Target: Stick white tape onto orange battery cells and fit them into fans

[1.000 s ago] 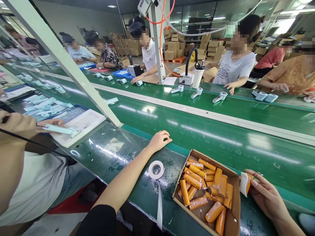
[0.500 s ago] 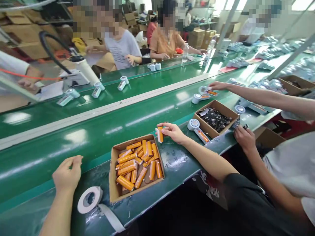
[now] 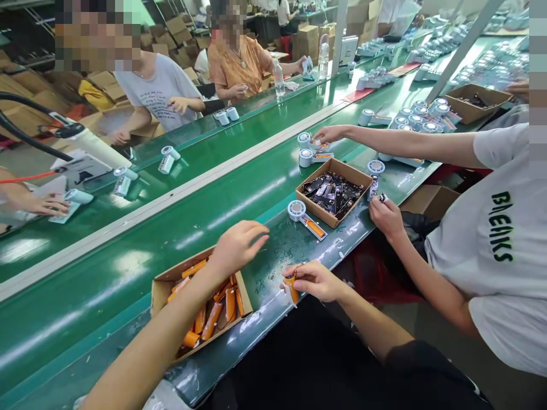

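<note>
My right hand (image 3: 319,281) pinches an orange wrapped battery (image 3: 292,289) with a white strip on it, just over the table's near edge. My left hand (image 3: 239,245) is in the air above the right side of a cardboard box (image 3: 159,297), its thumb and fingers apart and nothing in them. Several orange batteries (image 3: 212,320) lie in that box, partly hidden by my left forearm. Low in the view, a white piece, perhaps the tape roll (image 3: 164,397), is mostly covered by the same arm. A white fan-shaped device (image 3: 297,210) with an orange battery in its handle lies farther right.
Beside me a co-worker's hands (image 3: 384,217) handle small parts around a box of black circuit boards (image 3: 333,219). More white devices (image 3: 421,118) are heaped beyond. A green conveyor belt (image 3: 171,213) runs along the table, with other people on its far side.
My left hand has swung right, from beside the tape to above the battery box. My right hand has drawn back toward the near edge with the battery. The view has turned right.
</note>
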`<action>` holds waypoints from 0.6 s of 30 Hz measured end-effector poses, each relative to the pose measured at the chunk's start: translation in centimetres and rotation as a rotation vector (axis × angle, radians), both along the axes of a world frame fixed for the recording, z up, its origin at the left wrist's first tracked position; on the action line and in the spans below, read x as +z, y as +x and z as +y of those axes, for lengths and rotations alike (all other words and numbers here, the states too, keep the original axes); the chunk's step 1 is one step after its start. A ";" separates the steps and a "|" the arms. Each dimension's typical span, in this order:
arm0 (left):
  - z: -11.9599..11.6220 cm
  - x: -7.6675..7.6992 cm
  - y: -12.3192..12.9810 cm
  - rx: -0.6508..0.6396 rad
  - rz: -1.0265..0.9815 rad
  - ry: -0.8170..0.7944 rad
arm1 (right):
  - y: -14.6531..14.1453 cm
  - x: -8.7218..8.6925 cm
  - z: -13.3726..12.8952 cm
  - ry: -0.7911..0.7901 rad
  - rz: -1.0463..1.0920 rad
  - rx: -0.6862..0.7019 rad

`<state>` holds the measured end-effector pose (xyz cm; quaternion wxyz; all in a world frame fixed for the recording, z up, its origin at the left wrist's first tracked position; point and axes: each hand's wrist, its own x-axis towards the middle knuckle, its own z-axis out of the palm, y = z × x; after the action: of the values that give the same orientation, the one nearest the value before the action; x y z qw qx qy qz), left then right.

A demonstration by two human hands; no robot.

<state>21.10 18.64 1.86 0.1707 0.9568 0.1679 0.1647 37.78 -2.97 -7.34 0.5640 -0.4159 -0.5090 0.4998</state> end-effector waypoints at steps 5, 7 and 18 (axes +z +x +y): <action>0.2 -1.5 10.8 -0.320 0.134 0.086 | 0.2 -1.5 -0.1 -0.020 -0.057 -0.029; 0.4 -2.0 13.0 -0.409 0.167 0.081 | 0.3 -1.2 0.1 -0.001 -0.102 0.024; 4.1 -2.6 15.1 -0.477 0.197 -0.269 | 2.0 1.0 0.8 0.042 -0.152 0.237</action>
<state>36.23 22.75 -0.72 0.3130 0.9494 -0.0257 0.0026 39.74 -2.18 -6.34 0.4692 -0.3775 -0.6064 0.5192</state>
